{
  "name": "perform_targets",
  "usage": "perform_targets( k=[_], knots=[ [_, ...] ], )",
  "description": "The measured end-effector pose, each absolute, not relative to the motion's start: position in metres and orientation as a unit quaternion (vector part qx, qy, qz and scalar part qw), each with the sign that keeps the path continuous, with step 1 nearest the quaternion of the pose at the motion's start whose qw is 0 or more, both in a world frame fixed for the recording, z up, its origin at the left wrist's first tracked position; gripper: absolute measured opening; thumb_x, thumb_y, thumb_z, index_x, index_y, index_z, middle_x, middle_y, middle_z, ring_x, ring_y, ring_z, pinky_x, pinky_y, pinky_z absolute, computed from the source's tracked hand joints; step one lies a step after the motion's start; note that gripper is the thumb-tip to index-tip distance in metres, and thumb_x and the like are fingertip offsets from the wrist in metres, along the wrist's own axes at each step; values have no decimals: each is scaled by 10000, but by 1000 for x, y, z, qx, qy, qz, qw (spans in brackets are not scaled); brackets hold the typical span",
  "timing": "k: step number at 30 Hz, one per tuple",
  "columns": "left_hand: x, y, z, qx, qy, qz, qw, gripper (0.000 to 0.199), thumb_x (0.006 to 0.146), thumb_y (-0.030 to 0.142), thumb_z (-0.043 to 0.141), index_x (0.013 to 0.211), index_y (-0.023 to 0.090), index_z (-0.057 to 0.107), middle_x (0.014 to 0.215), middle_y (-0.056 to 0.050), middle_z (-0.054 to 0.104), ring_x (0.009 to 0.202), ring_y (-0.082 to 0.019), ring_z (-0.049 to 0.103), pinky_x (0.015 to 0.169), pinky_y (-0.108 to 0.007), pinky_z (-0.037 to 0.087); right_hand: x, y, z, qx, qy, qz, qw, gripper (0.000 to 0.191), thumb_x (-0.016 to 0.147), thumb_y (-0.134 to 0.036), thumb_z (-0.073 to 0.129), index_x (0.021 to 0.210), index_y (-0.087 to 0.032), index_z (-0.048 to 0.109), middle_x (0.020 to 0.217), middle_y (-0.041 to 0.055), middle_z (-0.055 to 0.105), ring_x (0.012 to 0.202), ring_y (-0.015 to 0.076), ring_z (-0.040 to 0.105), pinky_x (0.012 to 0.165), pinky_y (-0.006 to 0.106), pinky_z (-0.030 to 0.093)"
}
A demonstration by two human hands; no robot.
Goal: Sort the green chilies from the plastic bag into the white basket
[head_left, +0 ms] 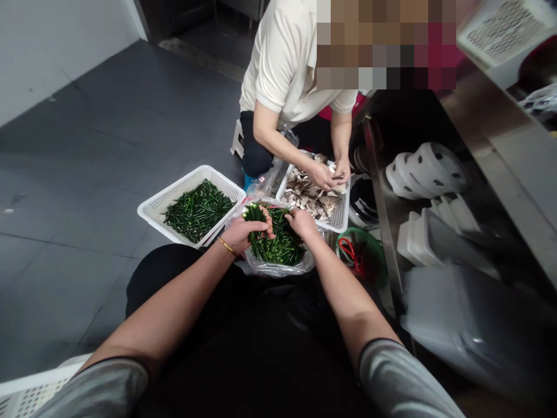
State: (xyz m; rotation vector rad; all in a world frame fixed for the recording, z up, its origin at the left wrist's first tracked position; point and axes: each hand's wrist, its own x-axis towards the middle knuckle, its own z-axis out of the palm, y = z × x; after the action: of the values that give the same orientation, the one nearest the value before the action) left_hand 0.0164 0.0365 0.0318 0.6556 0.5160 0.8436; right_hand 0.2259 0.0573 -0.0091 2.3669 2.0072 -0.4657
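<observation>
Black cloth (261,348) is covering our lap; beyond, slender green chillies (282,244) are filling a clear plastic bag (285,270). Our left grip (244,231) is holding a bunch (255,215), our narrowed right grip (303,222) pinching others. White perforated baskets (159,205) are crowding around, over grey floor tiles (87,174).

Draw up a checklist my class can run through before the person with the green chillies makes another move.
1. Left hand holding a bunch of green chillies: ok.
2. Right hand gripping a chilli: cannot tell; its fingertips are at the bagged chillies.
3. Plastic bag open at the top: ok.
4. White basket upright, left of the bag: ok.
5. Left wrist free of jewellery: not ok; it wears a gold-coloured bracelet.
6. Co-worker's hands away from the bag: ok, over the mushrooms.
</observation>
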Motion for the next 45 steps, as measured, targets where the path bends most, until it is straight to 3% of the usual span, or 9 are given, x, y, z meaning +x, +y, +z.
perform_targets(
  k=[4, 12, 16, 20, 24, 28, 37, 41, 45],
  knots=[
    [15, 39, 27, 312, 268, 409, 814, 303, 560, 161, 748, 757, 151, 518, 644, 32, 552, 513, -94, 537, 491, -236, 449, 223, 66, -12, 752, 646, -114, 70, 171, 827, -262, 558, 889, -138, 657, 994, 164, 689, 951, 249, 647, 769, 311, 474],
    [25, 40, 14, 427, 360, 381, 737, 267, 568, 224, 773, 766, 122, 625, 674, 1, 604, 590, -95, 512, 605, -249, 416, 218, 10, 33, 592, 557, -493, -310, 298, 785, -480, 567, 695, -216, 463, 531, -34, 568, 441, 126, 535, 481, 255, 468],
    [35, 32, 11, 437, 335, 351, 757, 263, 553, 235, 782, 713, 137, 598, 625, 5, 594, 583, -117, 527, 604, -269, 426, 193, -4, 36, 577, 623, -384, -365, 287, 831, -442, 540, 673, -214, 465, 585, -19, 557, 532, 129, 533, 566, 268, 475],
    [31, 34, 10, 379, 391, 344, 765, 226, 576, 244, 758, 654, 140, 573, 563, -8, 583, 511, -115, 517, 525, -257, 405, 203, 2, 27, 632, 702, -144, -294, 217, 888, -338, 483, 746, -197, 566, 794, 50, 601, 794, 181, 569, 776, 323, 464],
    [18, 44, 16, 307, 405, 408, 758, 278, 531, 209, 783, 728, 136, 600, 577, 13, 581, 507, -101, 515, 519, -243, 399, 215, 15, 4, 682, 721, -121, -22, 274, 893, -378, 511, 1072, -192, 603, 1088, 116, 610, 949, 221, 590, 821, 331, 447],
    [9, 47, 26, 316, 385, 435, 750, 306, 486, 161, 797, 728, 120, 614, 570, 24, 570, 509, -95, 503, 544, -251, 404, 214, 17, -3, 671, 717, -129, 139, 229, 912, -309, 492, 1040, -185, 635, 1030, 119, 661, 955, 220, 617, 817, 301, 430],
    [14, 44, 22, 344, 395, 398, 753, 213, 542, 195, 774, 652, 129, 604, 519, 26, 526, 472, -88, 456, 507, -244, 353, 195, 18, 15, 685, 703, -157, 110, 333, 920, -404, 459, 942, -173, 698, 990, 140, 704, 940, 240, 650, 771, 302, 454],
    [15, 44, 20, 384, 409, 400, 724, 205, 528, 190, 776, 640, 136, 612, 530, 31, 537, 494, -92, 458, 536, -249, 377, 185, 33, -2, 693, 681, -192, 138, 188, 806, -290, 612, 856, -126, 691, 971, 174, 701, 929, 257, 657, 758, 308, 477],
    [18, 41, 15, 425, 439, 381, 694, 213, 522, 177, 786, 651, 135, 623, 574, 13, 579, 539, -106, 499, 578, -256, 414, 205, 26, 3, 708, 622, -334, -36, 85, 785, -230, 580, 736, -162, 593, 701, 50, 677, 621, 150, 648, 614, 245, 492]
  ],
)
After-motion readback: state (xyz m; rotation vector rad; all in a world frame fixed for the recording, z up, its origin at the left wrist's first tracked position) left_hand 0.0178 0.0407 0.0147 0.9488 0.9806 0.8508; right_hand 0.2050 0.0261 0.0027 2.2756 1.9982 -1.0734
